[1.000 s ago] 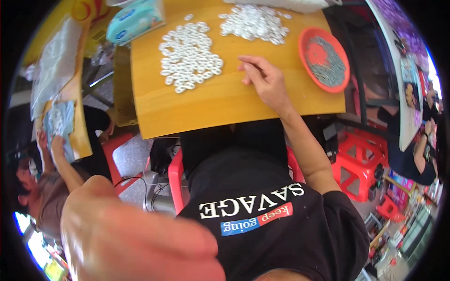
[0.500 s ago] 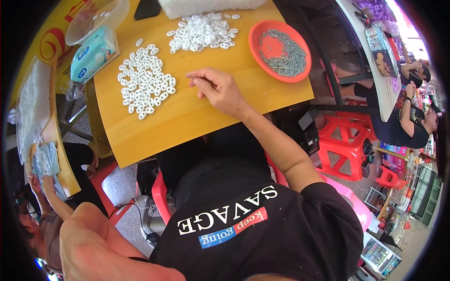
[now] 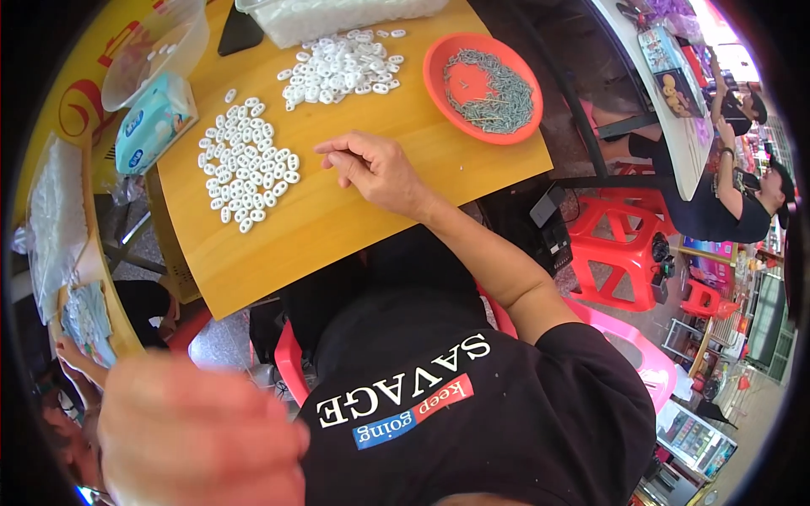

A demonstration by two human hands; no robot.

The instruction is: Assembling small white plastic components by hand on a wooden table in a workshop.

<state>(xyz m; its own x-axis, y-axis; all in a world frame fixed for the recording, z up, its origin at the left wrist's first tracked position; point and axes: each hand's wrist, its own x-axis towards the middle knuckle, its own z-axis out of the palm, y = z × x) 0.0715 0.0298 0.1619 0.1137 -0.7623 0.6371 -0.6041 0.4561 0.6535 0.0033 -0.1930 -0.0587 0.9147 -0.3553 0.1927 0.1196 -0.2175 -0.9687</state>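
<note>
My right hand [image 3: 375,173] rests over the wooden table [image 3: 278,274], its index finger stretched out and the thumb a little apart, holding nothing that I can see. Just left of its fingertips lies a loose spread of small white oval plastic pieces [image 3: 245,164], each with two holes. A heaped pile of the same white pieces [image 3: 342,67] is beyond the hand. To its right stands an orange-red bowl [image 3: 434,80] with many small grey metal screws or nails [image 3: 498,114]. My left hand [image 3: 198,430] is raised close at the lower left, smeared by motion; its fingers cannot be made out.
A clear tub of white pieces [image 3: 337,17] and a dark phone [image 3: 242,29] are at the table's far side. A tissue pack [image 3: 156,126] and a clear plastic container [image 3: 160,59] stand left. Red stools [image 3: 620,244] are at right. Other people sit on both sides.
My left hand has swung up into view at the lower left, where only the arm and knee-like bend showed before. The right hand keeps its pose; the whole view has shifted slightly.
</note>
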